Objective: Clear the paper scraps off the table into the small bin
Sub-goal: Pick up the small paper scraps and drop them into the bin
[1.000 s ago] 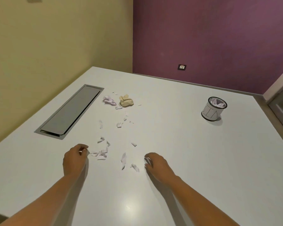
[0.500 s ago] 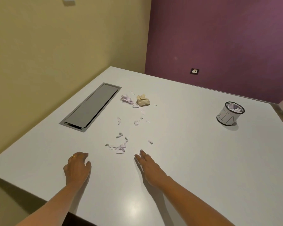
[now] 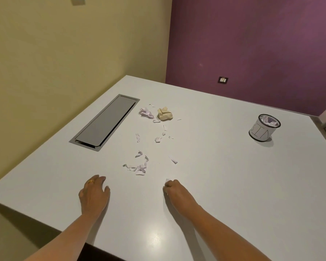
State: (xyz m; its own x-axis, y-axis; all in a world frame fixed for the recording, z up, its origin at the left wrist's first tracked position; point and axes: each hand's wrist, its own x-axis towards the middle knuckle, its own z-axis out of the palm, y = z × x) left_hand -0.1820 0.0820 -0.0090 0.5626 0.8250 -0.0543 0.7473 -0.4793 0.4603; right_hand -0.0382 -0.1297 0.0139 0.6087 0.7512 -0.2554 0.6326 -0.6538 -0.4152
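Observation:
White paper scraps lie scattered on the white table [image 3: 224, 185]: a torn cluster [image 3: 140, 167] just beyond my hands, a single strip [image 3: 173, 159] to its right, and smaller bits [image 3: 158, 139] farther back. Near the far side sit a crumpled white wad [image 3: 146, 113] and a crumpled yellow wad [image 3: 164, 114]. The small bin [image 3: 264, 129], holding paper, stands at the far right. My left hand [image 3: 94, 193] rests on the table with relaxed fingers and holds nothing. My right hand [image 3: 174, 189] is curled, with white scraps showing at its fingertips.
A grey recessed cable hatch [image 3: 105, 121] is set into the table at the left, beside the scraps. The table's near-left edge [image 3: 36, 217] runs close to my left forearm. Yellow and purple walls meet behind the table.
My right hand went from flat with stretched fingers to curled round scraps near the table's front. My left hand stayed down, fingers relaxed. The view swung slightly left.

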